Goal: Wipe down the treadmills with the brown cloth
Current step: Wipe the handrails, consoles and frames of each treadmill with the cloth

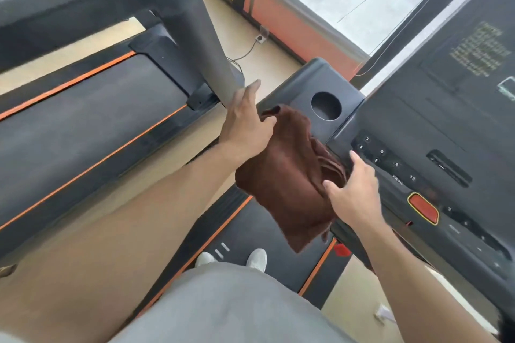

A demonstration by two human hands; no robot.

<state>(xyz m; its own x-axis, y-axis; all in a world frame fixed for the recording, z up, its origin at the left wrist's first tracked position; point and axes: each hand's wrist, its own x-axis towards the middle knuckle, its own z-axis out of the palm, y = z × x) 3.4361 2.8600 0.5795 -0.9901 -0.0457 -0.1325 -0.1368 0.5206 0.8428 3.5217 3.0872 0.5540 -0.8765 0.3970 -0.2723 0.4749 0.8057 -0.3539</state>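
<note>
Head view: looking down over two treadmills, person's arms in mid frame.
Left treadmill (92, 108): dark belt w/ orange side stripes, grey upright post rising at its front, console at top left.
Right treadmill (434, 131): person stands on it; console at right w/ number keys 3, 6, 9, 12, "PROG" label, round cup holder (326, 106) at console's left end.
Floor (259, 64): pale, runs between the machines; black cable and a wall plug near the orange wall base.
Brown cloth (289, 175): bunched, hangs off left edge of right console, just below cup holder, over the gap and the belt.
Left hand (248, 120): fingers curled, pinching cloth's top corner; index pointing out toward the grey post.
Right hand (354, 189): fingers straight and apart, thumb on cloth's right folds, fingertips near the key panel; not gripping.
Stop button (423, 209): red, yellow rim, just right of rt wrist.
Shoes (256, 259): white, on belt, below cloth.
</note>
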